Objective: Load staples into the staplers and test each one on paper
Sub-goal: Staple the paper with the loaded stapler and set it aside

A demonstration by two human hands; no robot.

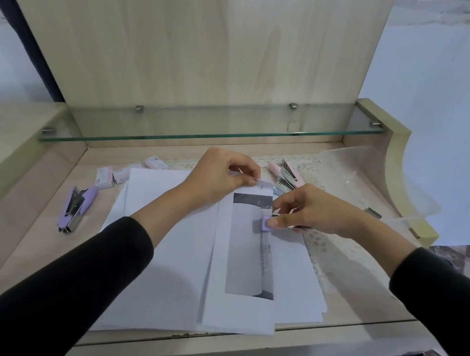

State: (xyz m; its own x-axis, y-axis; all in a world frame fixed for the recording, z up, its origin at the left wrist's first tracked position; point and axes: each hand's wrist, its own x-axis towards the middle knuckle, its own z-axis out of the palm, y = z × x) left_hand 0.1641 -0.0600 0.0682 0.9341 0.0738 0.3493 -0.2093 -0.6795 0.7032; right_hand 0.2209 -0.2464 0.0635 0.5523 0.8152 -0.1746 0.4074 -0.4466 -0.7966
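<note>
Left hand (219, 175) pinches the top edge of the folded white printed paper sheet (218, 266), steadying it on the pale wooden bench (27, 209). Right hand (308, 209) grips the small lilac plastic stapler (266, 223) at the sheet's right edge, thumb on top. Likely set for a test staple.

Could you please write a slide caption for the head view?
Left hand pinches the folded paper at its top edge while the right hand holds a lilac stapler at its right edge.

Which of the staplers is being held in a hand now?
The purple stapler in the right hand, on the paper; the other purple one lies alone at left.
</note>
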